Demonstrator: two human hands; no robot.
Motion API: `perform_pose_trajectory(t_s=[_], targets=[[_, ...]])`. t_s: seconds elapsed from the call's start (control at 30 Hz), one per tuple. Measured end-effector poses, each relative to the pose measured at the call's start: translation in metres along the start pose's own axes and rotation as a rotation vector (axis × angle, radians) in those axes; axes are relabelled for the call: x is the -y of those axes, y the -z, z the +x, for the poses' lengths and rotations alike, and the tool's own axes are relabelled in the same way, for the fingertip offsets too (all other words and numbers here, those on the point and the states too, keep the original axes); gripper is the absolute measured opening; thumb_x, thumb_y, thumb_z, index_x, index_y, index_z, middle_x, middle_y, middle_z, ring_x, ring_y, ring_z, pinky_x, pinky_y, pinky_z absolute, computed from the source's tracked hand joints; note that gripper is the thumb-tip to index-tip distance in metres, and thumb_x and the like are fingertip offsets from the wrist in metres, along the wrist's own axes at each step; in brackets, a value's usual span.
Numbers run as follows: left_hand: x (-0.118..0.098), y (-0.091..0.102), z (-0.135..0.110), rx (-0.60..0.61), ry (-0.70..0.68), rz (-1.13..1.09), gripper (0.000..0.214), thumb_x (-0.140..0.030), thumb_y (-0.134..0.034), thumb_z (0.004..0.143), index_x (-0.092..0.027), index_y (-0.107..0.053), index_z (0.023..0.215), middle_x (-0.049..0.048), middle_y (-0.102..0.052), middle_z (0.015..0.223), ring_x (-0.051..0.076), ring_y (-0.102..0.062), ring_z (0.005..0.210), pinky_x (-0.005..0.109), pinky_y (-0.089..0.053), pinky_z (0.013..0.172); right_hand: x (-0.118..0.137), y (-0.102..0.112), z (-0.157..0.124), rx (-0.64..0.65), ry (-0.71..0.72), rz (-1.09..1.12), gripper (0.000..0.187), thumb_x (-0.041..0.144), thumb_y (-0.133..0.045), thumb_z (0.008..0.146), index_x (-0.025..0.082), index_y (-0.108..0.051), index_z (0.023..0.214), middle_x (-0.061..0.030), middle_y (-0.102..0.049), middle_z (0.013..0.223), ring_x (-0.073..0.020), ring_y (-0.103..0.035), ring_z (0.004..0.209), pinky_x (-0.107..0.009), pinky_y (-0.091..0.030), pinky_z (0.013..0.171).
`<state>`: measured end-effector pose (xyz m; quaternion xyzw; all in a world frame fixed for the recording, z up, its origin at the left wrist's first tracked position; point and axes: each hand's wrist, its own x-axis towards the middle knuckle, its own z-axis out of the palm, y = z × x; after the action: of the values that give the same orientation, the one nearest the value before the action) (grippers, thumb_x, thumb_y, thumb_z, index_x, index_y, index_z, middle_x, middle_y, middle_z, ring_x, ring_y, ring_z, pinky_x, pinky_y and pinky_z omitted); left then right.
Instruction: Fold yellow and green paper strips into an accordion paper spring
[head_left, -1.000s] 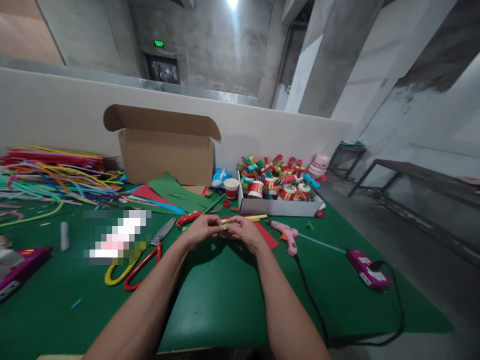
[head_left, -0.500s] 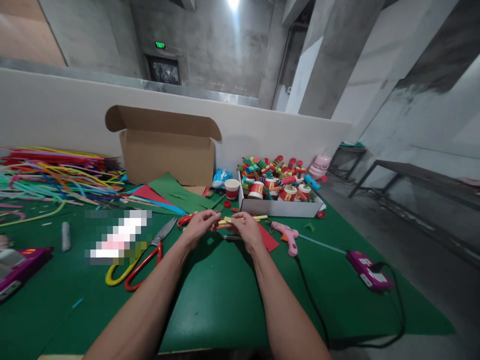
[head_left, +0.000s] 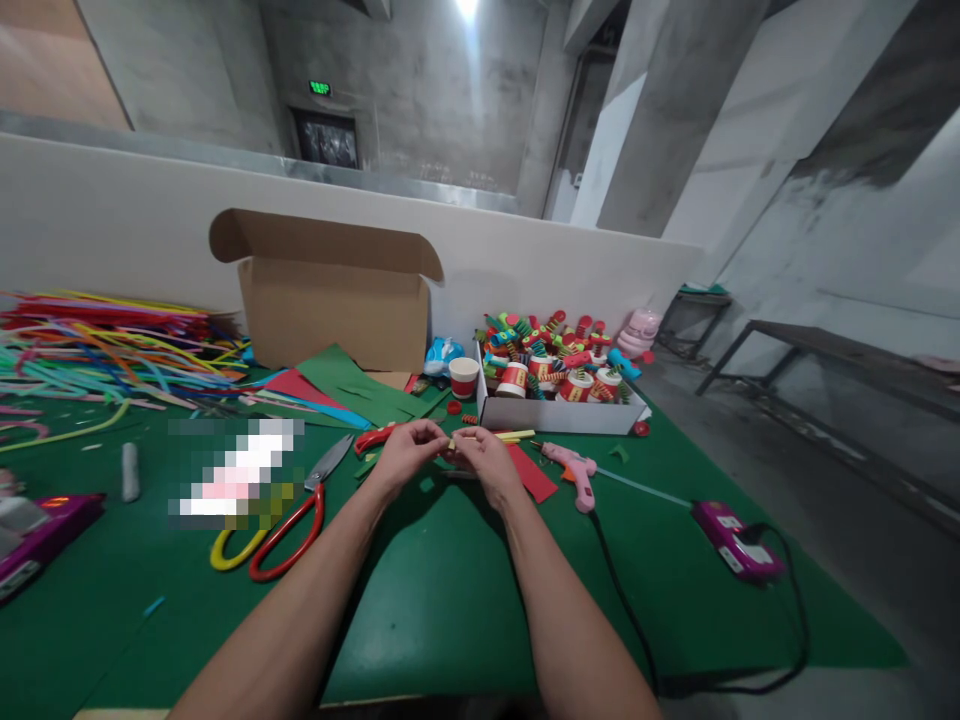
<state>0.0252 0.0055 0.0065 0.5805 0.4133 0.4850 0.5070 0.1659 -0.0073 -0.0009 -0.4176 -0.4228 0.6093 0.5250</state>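
My left hand (head_left: 411,455) and my right hand (head_left: 486,462) meet fingertip to fingertip above the green table. Pinched between them is a small yellow strip (head_left: 451,446), mostly hidden by the fingers. Other yellow strips (head_left: 517,436) lie just behind my right hand, and red paper (head_left: 534,476) sits beside it. A pink glue gun (head_left: 577,478) rests further right. Left of my hands lie large scissors (head_left: 321,505) with red and yellow handles. A red handle (head_left: 371,440) shows behind my left wrist.
A white box (head_left: 555,418) full of colourful cup crafts stands at the back, beside a paper cup (head_left: 463,378). Pipe cleaners (head_left: 120,350) are heaped at left near an open cardboard box (head_left: 337,310). The glue gun's cord runs by a purple power strip (head_left: 739,545).
My hands have drawn closer together around the yellow strip, the left shifting slightly right. Less of the strip shows now. The things on the table have stayed put.
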Motion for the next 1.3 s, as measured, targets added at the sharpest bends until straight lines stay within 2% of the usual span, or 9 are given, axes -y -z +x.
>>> perform_pose_trajectory(t_s=[0.2, 0.33, 0.5, 0.63, 0.7, 0.77, 0.97, 1.13, 1.3], targets=[[0.003, -0.004, 0.001, -0.011, 0.014, 0.015, 0.027, -0.039, -0.069, 0.059, -0.015, -0.057, 0.061, 0.0004, -0.058, 0.057, 0.011, -0.05, 0.053, 0.023, -0.039, 0.054, -0.006, 0.0, 0.004, -0.03, 0.027, -0.013, 0.037, 0.036, -0.078, 0.052, 0.018, -0.056, 0.076, 0.0028, -0.066, 0.06, -0.0128, -0.065, 0.059, -0.028, -0.052, 0.067], [-0.01, 0.0, -0.006, -0.024, 0.063, 0.211, 0.032, -0.045, -0.054, 0.071, -0.014, -0.059, 0.072, 0.0008, -0.056, 0.057, 0.012, -0.047, 0.05, 0.024, -0.037, 0.051, -0.01, 0.003, 0.009, -0.056, 0.045, -0.027, 0.036, 0.035, -0.077, 0.053, 0.018, -0.055, 0.076, 0.0033, -0.066, 0.059, -0.0126, -0.065, 0.058, -0.028, -0.052, 0.068], [-0.04, 0.045, -0.044, -0.024, -0.026, 1.002, 0.03, -0.034, -0.039, 0.082, -0.016, -0.063, 0.079, 0.009, -0.064, 0.082, 0.02, -0.057, 0.076, 0.028, -0.04, 0.066, -0.011, 0.009, 0.012, -0.078, 0.023, 0.019, 0.028, 0.031, -0.075, 0.058, 0.018, -0.059, 0.077, 0.0005, -0.068, 0.064, -0.0112, -0.065, 0.062, -0.026, -0.052, 0.067], [-0.045, 0.092, -0.081, -0.068, 0.337, 1.553, 0.027, -0.03, -0.04, 0.078, -0.014, -0.063, 0.078, 0.0179, -0.063, 0.087, 0.029, -0.06, 0.085, 0.031, -0.041, 0.063, -0.01, 0.009, 0.01, -0.042, 0.008, 0.058, 0.028, 0.027, -0.076, 0.058, 0.017, -0.061, 0.079, -0.0001, -0.068, 0.068, -0.0102, -0.065, 0.064, -0.024, -0.052, 0.067], [-0.041, 0.106, -0.092, 0.0, 0.515, 1.554, 0.028, -0.034, -0.042, 0.076, -0.015, -0.062, 0.081, 0.0171, -0.064, 0.084, 0.029, -0.062, 0.081, 0.03, -0.041, 0.058, -0.01, 0.008, 0.009, -0.013, 0.009, 0.084, 0.029, 0.025, -0.077, 0.056, 0.017, -0.062, 0.08, 0.001, -0.068, 0.068, -0.0095, -0.065, 0.064, -0.024, -0.052, 0.069], [-0.036, 0.112, -0.097, 0.06, 0.578, 1.489, 0.025, -0.032, -0.043, 0.074, -0.016, -0.06, 0.082, 0.0156, -0.065, 0.082, 0.027, -0.063, 0.076, 0.028, -0.04, 0.055, -0.009, 0.007, 0.008, 0.009, 0.015, 0.104, 0.03, 0.024, -0.077, 0.055, 0.017, -0.062, 0.08, 0.0022, -0.068, 0.067, -0.0091, -0.065, 0.063, -0.025, -0.052, 0.071], [-0.028, 0.112, -0.096, -0.086, 0.613, 1.333, 0.024, -0.033, -0.046, 0.07, -0.016, -0.056, 0.083, 0.0151, -0.066, 0.079, 0.029, -0.064, 0.071, 0.03, -0.04, 0.051, -0.008, 0.008, 0.008, -0.003, 0.021, 0.167, 0.032, 0.024, -0.078, 0.055, 0.018, -0.057, 0.078, 0.0025, -0.067, 0.065, -0.0115, -0.066, 0.063, -0.028, -0.053, 0.07], [-0.031, 0.098, -0.088, -0.273, 0.35, 1.058, 0.031, -0.031, -0.048, 0.068, -0.019, -0.053, 0.096, 0.0089, -0.068, 0.089, 0.025, -0.064, 0.077, 0.029, -0.044, 0.06, -0.003, 0.007, 0.007, -0.018, 0.045, 0.166, 0.03, 0.027, -0.077, 0.057, 0.016, -0.06, 0.079, 0.0006, -0.068, 0.067, -0.0126, -0.066, 0.064, -0.029, -0.053, 0.07], [-0.039, 0.057, -0.062, -0.075, 0.191, 1.075, 0.025, -0.04, -0.044, 0.076, -0.022, -0.054, 0.09, 0.0029, -0.067, 0.082, 0.02, -0.062, 0.074, 0.025, -0.042, 0.06, 0.006, 0.015, 0.011, -0.108, 0.185, 0.15, 0.029, 0.028, -0.077, 0.057, 0.016, -0.064, 0.08, 0.0004, -0.067, 0.07, -0.0121, -0.063, 0.064, -0.03, -0.053, 0.071]])
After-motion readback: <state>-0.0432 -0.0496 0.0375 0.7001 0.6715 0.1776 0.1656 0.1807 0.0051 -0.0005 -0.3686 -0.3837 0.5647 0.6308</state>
